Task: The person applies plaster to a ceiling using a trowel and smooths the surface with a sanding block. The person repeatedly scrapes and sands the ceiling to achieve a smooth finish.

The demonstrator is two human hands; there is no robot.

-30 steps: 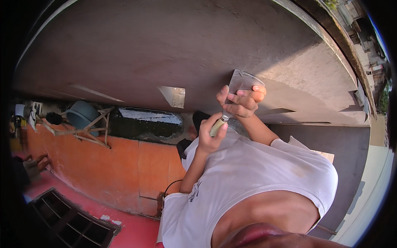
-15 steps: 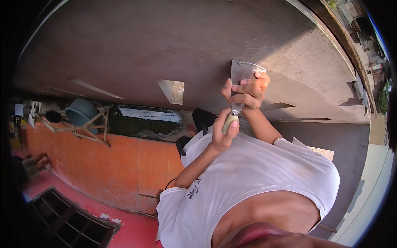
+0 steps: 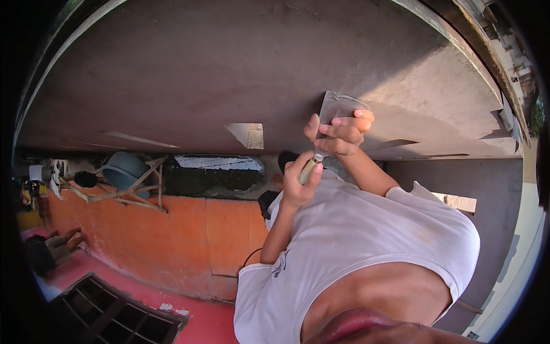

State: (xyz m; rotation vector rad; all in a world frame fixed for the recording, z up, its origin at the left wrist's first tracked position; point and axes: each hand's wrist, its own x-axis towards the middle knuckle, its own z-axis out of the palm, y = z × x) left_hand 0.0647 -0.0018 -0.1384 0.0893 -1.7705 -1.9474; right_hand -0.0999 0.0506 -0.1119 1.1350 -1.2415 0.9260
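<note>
A putty knife [image 3: 338, 104] with a wide, flat metal blade and a pale green handle is in both my hands, in front of a smooth grey plastered surface [image 3: 229, 63]. My left hand [image 3: 299, 184] is closed around the handle. Higher up and to the right, my right hand [image 3: 346, 133] grips the blade, its fingers bent over the face and the thumb at the left edge. The blade's broad end points away from me toward the plaster. Whether it touches the surface, I cannot tell.
A grey-blue basin [image 3: 125, 173] rests on a wooden stand [image 3: 139, 182] at the left. Beyond an orange panel surface [image 3: 172, 235] lies a dark window grille [image 3: 114, 312]. Another person's legs [image 3: 66, 241] show at the far left. The plaster has a rectangular opening [image 3: 255, 136].
The whole view has shifted slightly. Both hands keep their hold on the putty knife; my left hand sits a little lower and the blade has tilted slightly.
</note>
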